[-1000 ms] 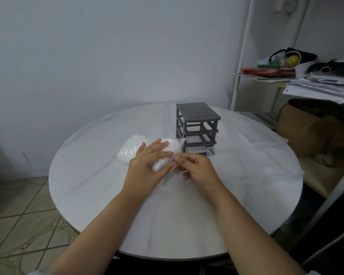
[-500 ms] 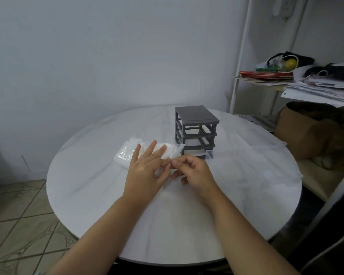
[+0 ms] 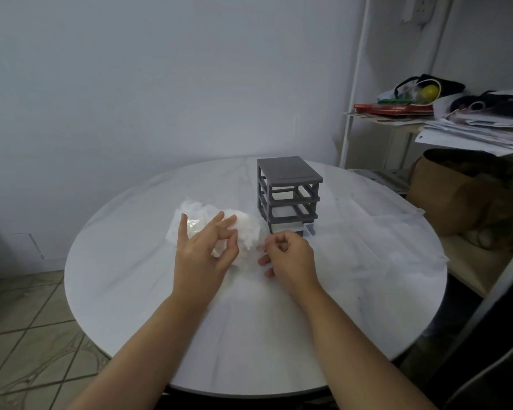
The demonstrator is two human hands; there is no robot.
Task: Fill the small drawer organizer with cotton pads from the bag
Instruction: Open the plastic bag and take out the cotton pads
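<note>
Pinches crumpled clear plastic bag of white cotton pads (image 3: 246,230) between thumb and forefinger of left hand (image 3: 202,258), other fingers spread above it. Holds right hand (image 3: 290,257) tightly curled at bag's right edge; cannot tell whether gripping plastic. Bag resting on round white marble-pattern table (image 3: 279,335), just left of small grey plastic drawer organizer (image 3: 289,180). Bottom translucent drawer (image 3: 308,230) pulled partly out, just beyond right hand.

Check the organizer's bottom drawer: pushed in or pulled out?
Partly out: the drawer juts forward past the front of the organizer.
</note>
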